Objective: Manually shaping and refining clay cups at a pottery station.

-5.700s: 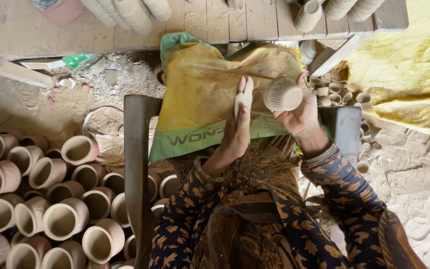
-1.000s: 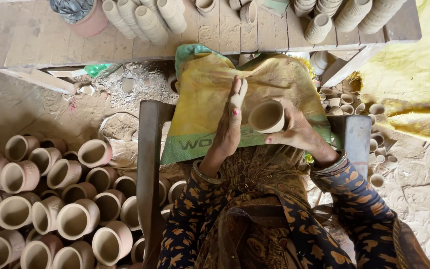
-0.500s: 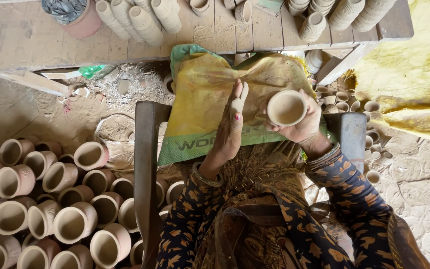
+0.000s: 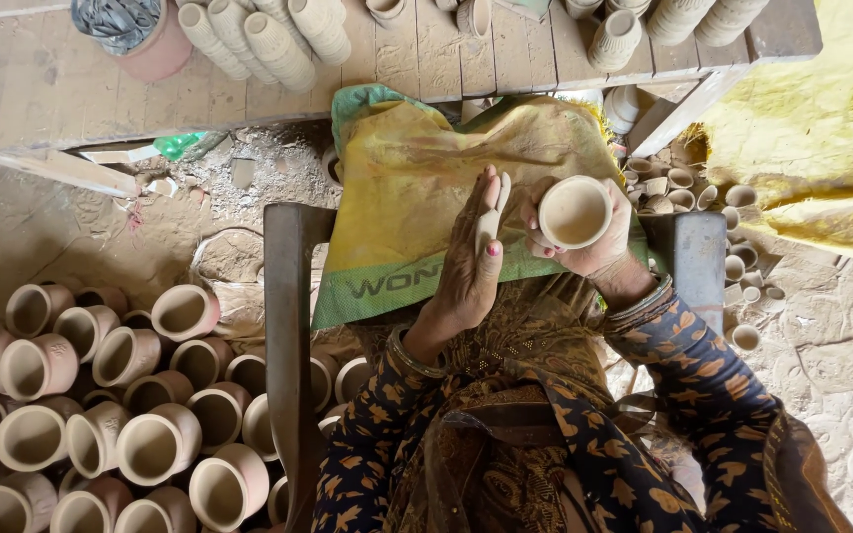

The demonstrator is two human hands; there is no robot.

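Head view, going left to right: we've got a big heap of unfired clay cups [image 4: 101, 395] lying on their sides on the floor at our left, then the dark bar [image 4: 288, 355] of the frame we're sitting at, then the yellow sack with a green edge [image 4: 407, 197] spread over our lap. Our left hand [image 4: 468, 266] is mostly flat, fingers loosely closed around a thin pale smoothing stick [image 4: 492, 219] that points away from us. Just beside it, our right hand [image 4: 594, 247] is wrapped around a single clay cup [image 4: 575, 212], mouth tilted up at the camera, held over the sack. Looks to us like we're mid-finishing on this one cup, tool not quite touching it. Next move probably needs the stick brought onto the rim or wall with a light touch, since the clay looks soft. More small cups [image 4: 683, 188] sit on the floor further right, by the yellow cloth [image 4: 821, 148].
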